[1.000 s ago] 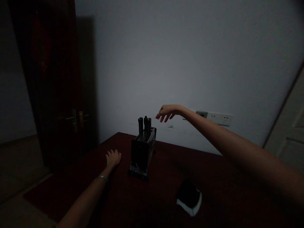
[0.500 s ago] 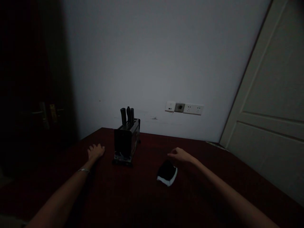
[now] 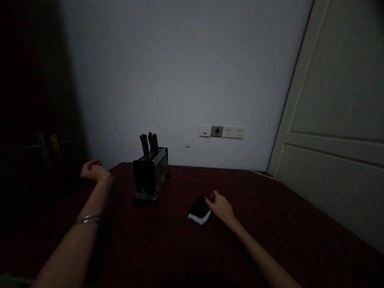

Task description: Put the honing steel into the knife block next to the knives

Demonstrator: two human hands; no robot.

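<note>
My right hand is at the right edge of a small black cloth-like piece with a white border, which lies on the table. The thumb overlaps that edge, and a gap shows between thumb and curled index finger. Whether the thumb presses on the piece, I cannot tell. My left hand is raised at the table's left side, bent at the wrist, with its fingers curled in and nothing visible in them. To its right stands a black and silver knife block, with several black-handled knives upright in its top.
The dark red table reaches back to a pale wall with a row of sockets. A light panelled door rises on the right. At the dark left, a door handle shows.
My left hand has lifted from the table and its spread fingers have curled. My right hand has come down to the edge of the black piece. The view has turned slightly right.
</note>
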